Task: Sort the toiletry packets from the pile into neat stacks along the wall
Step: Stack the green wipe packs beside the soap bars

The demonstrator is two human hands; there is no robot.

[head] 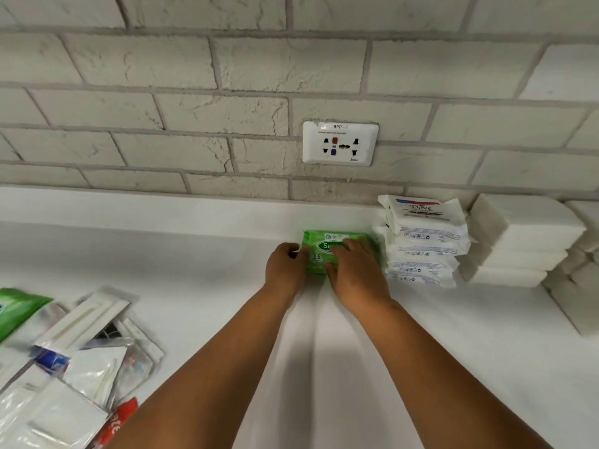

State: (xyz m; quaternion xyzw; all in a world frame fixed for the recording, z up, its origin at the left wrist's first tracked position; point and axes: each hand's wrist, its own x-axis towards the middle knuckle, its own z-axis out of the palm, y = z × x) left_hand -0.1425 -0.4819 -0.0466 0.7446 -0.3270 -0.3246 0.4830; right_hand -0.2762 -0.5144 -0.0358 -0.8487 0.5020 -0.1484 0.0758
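Observation:
A green wipes packet (321,241) lies flat on the white counter near the wall, just left of a stack of white Dove packets (421,241). My left hand (285,267) grips the green packet's left edge. My right hand (353,270) rests on its top and right side, fingers spread over it. The unsorted pile (71,358) of clear and white sachets sits at the lower left, with another green packet (16,309) at its far left edge and a red packet (116,426) at its bottom.
Stacks of white folded tissue packs (522,241) stand against the wall to the right of the Dove stack, more at the far right edge (580,286). A wall socket (340,144) sits on the brick wall above the green packet. White counter (194,260).

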